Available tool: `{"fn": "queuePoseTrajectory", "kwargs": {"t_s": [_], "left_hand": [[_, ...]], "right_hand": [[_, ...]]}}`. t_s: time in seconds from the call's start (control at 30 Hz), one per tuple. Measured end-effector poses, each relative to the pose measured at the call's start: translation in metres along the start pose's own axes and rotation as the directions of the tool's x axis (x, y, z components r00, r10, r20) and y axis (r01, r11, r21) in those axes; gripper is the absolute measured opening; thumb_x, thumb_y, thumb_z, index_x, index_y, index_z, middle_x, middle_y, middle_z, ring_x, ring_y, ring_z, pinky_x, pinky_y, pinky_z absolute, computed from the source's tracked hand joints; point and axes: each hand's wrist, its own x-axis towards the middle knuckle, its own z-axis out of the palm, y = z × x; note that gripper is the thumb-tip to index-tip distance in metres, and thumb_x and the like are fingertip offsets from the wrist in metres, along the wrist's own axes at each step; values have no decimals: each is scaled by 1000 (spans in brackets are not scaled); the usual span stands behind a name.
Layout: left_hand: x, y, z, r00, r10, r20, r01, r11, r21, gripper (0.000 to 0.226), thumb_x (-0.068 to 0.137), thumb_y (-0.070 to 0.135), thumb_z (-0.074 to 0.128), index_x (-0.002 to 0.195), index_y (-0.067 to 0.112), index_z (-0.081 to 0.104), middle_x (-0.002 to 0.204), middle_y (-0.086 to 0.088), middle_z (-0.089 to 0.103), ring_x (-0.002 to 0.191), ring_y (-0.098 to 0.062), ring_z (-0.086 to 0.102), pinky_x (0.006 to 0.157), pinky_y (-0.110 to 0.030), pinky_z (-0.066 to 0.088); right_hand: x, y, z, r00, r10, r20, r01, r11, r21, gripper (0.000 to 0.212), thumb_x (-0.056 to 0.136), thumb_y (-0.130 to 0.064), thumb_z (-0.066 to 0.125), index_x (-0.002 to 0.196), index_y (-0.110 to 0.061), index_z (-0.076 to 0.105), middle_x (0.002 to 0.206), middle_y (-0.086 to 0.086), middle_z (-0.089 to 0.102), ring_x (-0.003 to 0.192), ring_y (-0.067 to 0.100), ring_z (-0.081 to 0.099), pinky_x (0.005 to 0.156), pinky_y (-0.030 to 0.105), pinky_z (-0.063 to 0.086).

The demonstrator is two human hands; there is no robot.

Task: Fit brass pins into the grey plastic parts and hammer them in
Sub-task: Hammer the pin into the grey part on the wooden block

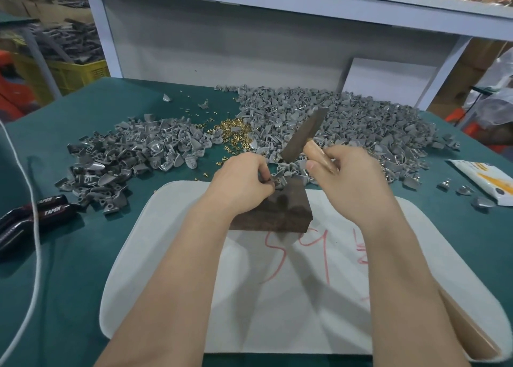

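— Hands, what are they doing?
— Left hand [241,176] is pinching a small grey plastic part [278,182] atop the dark brown block [277,214]; right hand [347,179] is gripping the raised wooden-handled metal hammer [304,136].

The desk [83,255] is deep teal. Pale grey plastic parts [347,116] heap far right, darker grey ones left, shiny gold brass pins [230,130] between. The white tray [277,325] bears red scrawl [277,255]; the wooden block [277,211] is dark brown.
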Motion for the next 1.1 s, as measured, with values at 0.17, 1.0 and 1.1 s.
{"fn": "queuePoseTrajectory", "kwargs": {"t_s": [0.17,1.0,1.1], "left_hand": [[0,2,0,999,-16,-49,15,999,-32,23,81,21,66,63,27,52,104,4,64,101,-23,59,90,-35,49],[11,-12,-2,988,-48,-148,29,991,-128,9,86,20,64,80,27,59,75,13,61,78,-14,59,72,-26,45],[11,-11,-1,987,-35,-154,17,993,-118,9,86,20,63,81,25,60,73,13,59,76,-12,58,70,-25,44]], "right_hand": [[-2,0,-7,999,-8,45,4,997,71,40,91,-54,47,86,-21,69,62,3,61,68,19,55,57,14,37],[-5,-4,9,998,-70,4,68,978,196,27,95,-44,49,100,-29,70,58,-12,54,72,14,57,62,25,37],[-5,-4,8,995,-96,-29,100,980,169,27,95,-43,48,101,-30,70,57,-9,54,71,16,56,66,27,37]]}}
